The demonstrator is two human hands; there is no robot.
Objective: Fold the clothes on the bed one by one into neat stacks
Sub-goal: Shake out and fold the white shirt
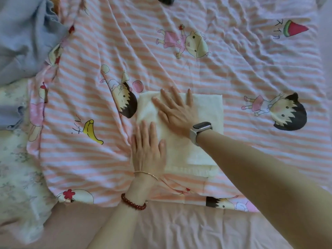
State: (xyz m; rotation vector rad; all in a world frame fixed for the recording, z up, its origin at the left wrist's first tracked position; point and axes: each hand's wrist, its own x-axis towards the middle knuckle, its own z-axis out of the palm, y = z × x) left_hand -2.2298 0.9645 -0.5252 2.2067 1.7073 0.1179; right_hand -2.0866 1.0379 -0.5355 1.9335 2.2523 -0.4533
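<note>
White cloth [206, 108], folded into a rectangle, is lying flat on the striped sheet [179, 69] near the middle of the bed, a bit toward the near edge. Folded layers are showing at its near end, stepped one over another.

Left hand [146, 151] is lying palm down on the cloth's near-left edge, fingers straight and close together, pointing away from the person; part of the hand is overlapping onto the sheet. Not gripping anything. Thin bracelet [145, 174] and red bead bracelet [133, 203] are sitting on that wrist.

Right hand [175, 112] is reaching across from the right, pressing flat on the cloth's far-left part, fingers spread and straight, fingertips at or just past the far edge. Holding nothing. Watch [201, 130] with a pale strap is sitting on that wrist, forearm crossing over the cloth's right side.

Sheet is pink-and-white striped with cartoon girls, a banana and a watermelon slice printed on it, wrinkled all over. Blue fabric [23, 36] is bunching at the far left, touching the sheet's edge. Floral bedding [16, 168] is showing at the left, plain pink sheet [179, 230] along the near edge. Dark item [166, 0] is peeking in at the top edge, too cropped to tell what.
</note>
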